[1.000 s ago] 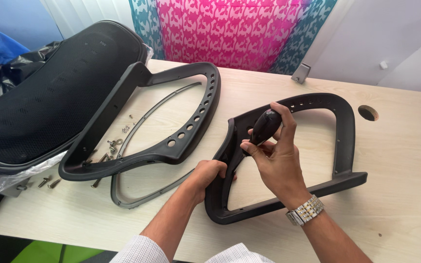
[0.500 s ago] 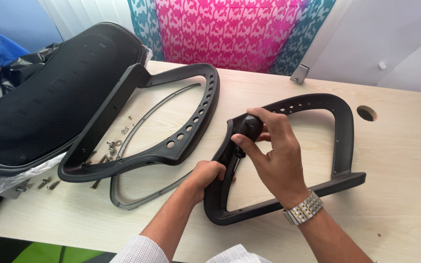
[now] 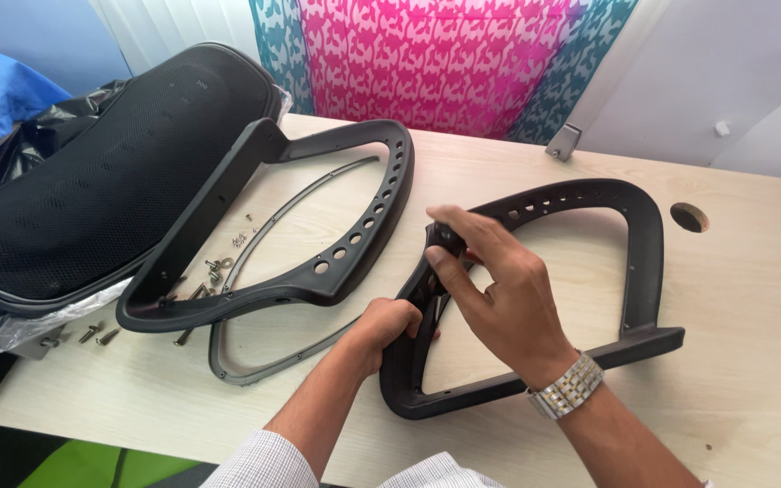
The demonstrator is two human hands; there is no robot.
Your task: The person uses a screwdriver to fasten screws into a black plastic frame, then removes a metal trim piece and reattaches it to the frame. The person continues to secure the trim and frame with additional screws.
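A black plastic chair frame (image 3: 644, 262) with a row of holes lies flat on the wooden table (image 3: 752, 298). My left hand (image 3: 390, 327) grips its near left rail. My right hand (image 3: 499, 289), with a metal watch on the wrist, pinches a small black knob (image 3: 446, 240) against the frame's left corner. A second black frame (image 3: 368, 217) lies to the left, on top of a thin grey trim ring (image 3: 255, 361).
A black mesh chair back (image 3: 101, 172) rests on plastic wrap at the left edge. Several loose screws (image 3: 219, 267) lie by the left frame. A round cable hole (image 3: 689, 217) sits at the right, a pink and teal patterned cloth (image 3: 427, 54) hangs behind.
My right hand has lowered the black knob from above the frame down onto its left corner. My left hand has kept its hold on the rail.
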